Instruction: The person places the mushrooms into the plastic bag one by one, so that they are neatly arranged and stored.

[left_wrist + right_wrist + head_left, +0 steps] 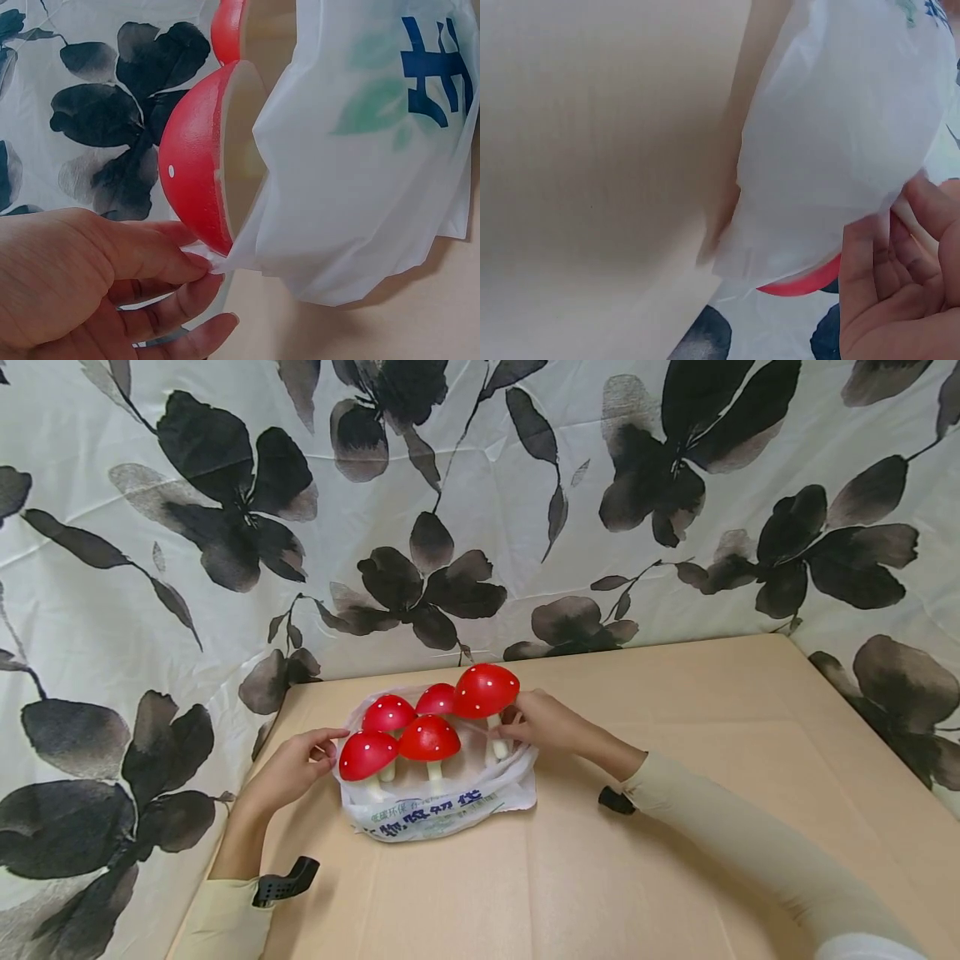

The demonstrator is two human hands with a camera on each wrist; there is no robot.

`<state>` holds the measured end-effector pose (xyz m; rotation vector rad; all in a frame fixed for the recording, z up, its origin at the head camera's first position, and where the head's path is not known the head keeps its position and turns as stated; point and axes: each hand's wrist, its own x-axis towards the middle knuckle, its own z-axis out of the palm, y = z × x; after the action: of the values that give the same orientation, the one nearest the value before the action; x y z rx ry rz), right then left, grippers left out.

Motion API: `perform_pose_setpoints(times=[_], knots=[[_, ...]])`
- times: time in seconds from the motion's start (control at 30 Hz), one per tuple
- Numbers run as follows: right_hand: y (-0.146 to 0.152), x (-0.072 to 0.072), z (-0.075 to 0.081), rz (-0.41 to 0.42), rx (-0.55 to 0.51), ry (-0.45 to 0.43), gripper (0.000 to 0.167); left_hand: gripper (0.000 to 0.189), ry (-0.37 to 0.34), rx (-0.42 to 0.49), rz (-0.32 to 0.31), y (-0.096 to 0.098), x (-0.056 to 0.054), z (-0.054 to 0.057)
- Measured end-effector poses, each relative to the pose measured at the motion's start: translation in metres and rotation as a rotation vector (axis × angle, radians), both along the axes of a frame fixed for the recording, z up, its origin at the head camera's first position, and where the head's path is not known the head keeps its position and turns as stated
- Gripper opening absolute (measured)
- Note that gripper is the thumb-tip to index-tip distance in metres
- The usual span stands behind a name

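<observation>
Several toy mushrooms [429,739] with glossy red, white-dotted caps and pale stems stand in the open mouth of a white plastic bag [442,814] printed with blue and green lettering. My left hand [296,764] pinches the bag's rim on the left between thumb and index finger, right beside the nearest red cap [196,161]. On the other side my right hand [547,722] grips the bag's edge, its fingertips close to the stem of the tallest mushroom [487,692]. From the right wrist, thumb and fingers show at the rim of the bag [832,150], with a strip of red cap below.
The bag sits near the back edge of a light tan tabletop [622,877]. Behind and beside the table hangs a white cloth [540,510] with dark flower prints. Black straps [287,882] show at the wrists.
</observation>
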<state>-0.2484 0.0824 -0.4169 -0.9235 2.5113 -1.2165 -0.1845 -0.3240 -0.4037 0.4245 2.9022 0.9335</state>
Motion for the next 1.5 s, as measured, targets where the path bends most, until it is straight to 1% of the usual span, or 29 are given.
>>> perform_pose_setpoints(times=[0.07,0.13,0.27,0.37,0.5,0.6,0.67,0.73,0.83,0.9,0.93,1.0,1.03,1.1,1.17,1.2,1.27,1.37,1.43,1.5], knots=[[0.002,0.001,0.001,0.025,-0.017,-0.035,0.034,0.041,0.0,0.004,0.001,0.0,0.0,0.0],[0.003,0.002,0.002,0.036,-0.016,-0.049,0.032,0.04,-0.002,0.004,0.003,0.0,0.0,0.0],[0.002,0.004,0.004,0.046,0.004,-0.037,0.027,0.04,-0.006,-0.005,0.008,0.001,0.0,0.001],[-0.001,0.008,0.003,0.024,0.007,-0.013,0.032,0.04,-0.013,-0.011,0.012,0.003,0.001,0.002],[-0.006,0.015,-0.003,-0.024,0.009,0.008,0.041,0.04,-0.022,-0.015,0.015,0.003,0.001,0.002],[-0.008,0.02,-0.007,-0.045,0.013,-0.012,0.036,0.04,-0.023,-0.016,0.011,0.002,0.001,0.002],[-0.007,0.022,-0.007,-0.045,0.021,-0.032,0.03,0.04,-0.021,-0.016,0.009,0.001,0.001,0.001],[-0.005,0.022,-0.004,-0.034,0.06,-0.047,0.021,0.04,-0.018,-0.015,0.007,0.001,0.001,0.001],[0.002,0.018,0.007,0.0,0.155,-0.04,0.014,0.042,-0.019,-0.014,0.006,0.0,0.001,0.001],[0.007,0.017,0.02,-0.025,0.253,-0.028,0.006,0.042,-0.019,-0.014,0.005,0.0,0.001,0.001],[0.009,0.016,0.028,-0.055,0.288,-0.017,0.005,0.042,-0.019,-0.014,0.004,0.0,0.001,0.002],[0.01,0.016,0.043,-0.153,0.332,0.013,0.007,0.042,-0.017,-0.012,0.002,0.0,0.001,0.002],[0.009,0.015,0.05,-0.205,0.33,0.026,0.008,0.042,-0.015,-0.01,0.002,0.0,0.002,0.002],[0.003,0.015,0.061,-0.281,0.28,0.055,0.012,0.041,-0.014,-0.006,0.0,0.0,0.002,0.002],[-0.004,0.015,0.065,-0.315,0.21,0.083,0.02,0.041,-0.011,-0.001,-0.003,0.0,0.002,0.002],[-0.009,0.014,0.066,-0.314,0.193,0.094,0.026,0.041,-0.011,0.001,-0.002,0.0,0.002,0.001],[-0.016,0.014,0.065,-0.284,0.185,0.108,0.039,0.042,-0.011,0.002,0.0,0.0,0.002,0.001],[-0.025,0.015,0.06,-0.223,0.246,0.14,0.057,0.042,-0.015,0.008,-0.001,0.0,0.002,0.001],[-0.028,0.016,0.057,-0.191,0.295,0.164,0.062,0.042,-0.015,0.007,-0.002,0.0,0.002,0.001],[-0.03,0.017,0.053,-0.184,0.33,0.194,0.062,0.042,-0.015,0.003,-0.003,-0.001,0.002,0.002]])
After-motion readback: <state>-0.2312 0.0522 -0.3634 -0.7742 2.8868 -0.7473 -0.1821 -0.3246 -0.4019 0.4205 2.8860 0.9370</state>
